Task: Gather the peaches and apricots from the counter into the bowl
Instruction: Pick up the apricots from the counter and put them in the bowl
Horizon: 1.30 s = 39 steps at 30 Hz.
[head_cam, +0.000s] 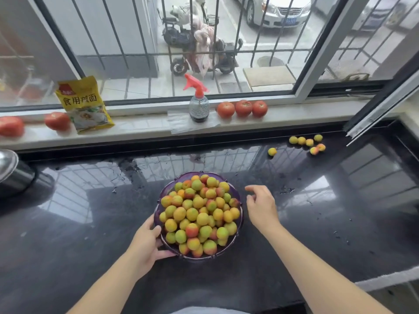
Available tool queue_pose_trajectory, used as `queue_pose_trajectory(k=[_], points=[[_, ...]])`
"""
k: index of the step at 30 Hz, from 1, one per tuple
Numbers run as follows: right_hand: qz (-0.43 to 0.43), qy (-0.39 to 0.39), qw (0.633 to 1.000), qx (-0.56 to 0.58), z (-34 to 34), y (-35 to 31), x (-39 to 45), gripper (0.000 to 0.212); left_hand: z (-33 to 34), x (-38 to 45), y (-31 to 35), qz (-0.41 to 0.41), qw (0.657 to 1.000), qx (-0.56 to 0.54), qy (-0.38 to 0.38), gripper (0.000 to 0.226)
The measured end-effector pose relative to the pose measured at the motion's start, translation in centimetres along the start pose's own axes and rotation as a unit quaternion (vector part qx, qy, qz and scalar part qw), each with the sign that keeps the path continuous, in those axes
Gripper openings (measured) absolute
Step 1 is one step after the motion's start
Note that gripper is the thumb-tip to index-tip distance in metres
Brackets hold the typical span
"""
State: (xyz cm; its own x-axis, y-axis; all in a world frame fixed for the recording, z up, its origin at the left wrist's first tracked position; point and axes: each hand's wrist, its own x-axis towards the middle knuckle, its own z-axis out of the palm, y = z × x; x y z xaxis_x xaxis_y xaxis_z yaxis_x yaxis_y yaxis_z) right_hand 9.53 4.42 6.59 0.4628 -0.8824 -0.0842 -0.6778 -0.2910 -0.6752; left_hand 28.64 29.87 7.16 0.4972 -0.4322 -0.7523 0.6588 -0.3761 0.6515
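**Purple bowl nearly full, a few fruit left**

Black polished tabletop point(90, 223), wet in patches, carries everything. At its near middle stands the bowl point(241, 219), heaped with peaches and apricots; it looks heavy, best held by the rim. The left hand point(147, 242) grips that rim at the near-left side. The right hand point(260, 206) hovers just beside the bowl, fingers loosely curled, holding nothing. Well apart, at the far right, lie the strays point(306, 143): small, soft-skinned, easily bruised and likely to roll, so best cupped gently from above.
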Motion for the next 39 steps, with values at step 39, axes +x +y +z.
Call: queue_pose_trajectory(k=[39], points=[[0.138,-0.029,0.989,0.037,-0.9,4.6,9.1,0.033,1.2,1.9,2.2,-0.009,0.991,0.035,-0.132,0.050]])
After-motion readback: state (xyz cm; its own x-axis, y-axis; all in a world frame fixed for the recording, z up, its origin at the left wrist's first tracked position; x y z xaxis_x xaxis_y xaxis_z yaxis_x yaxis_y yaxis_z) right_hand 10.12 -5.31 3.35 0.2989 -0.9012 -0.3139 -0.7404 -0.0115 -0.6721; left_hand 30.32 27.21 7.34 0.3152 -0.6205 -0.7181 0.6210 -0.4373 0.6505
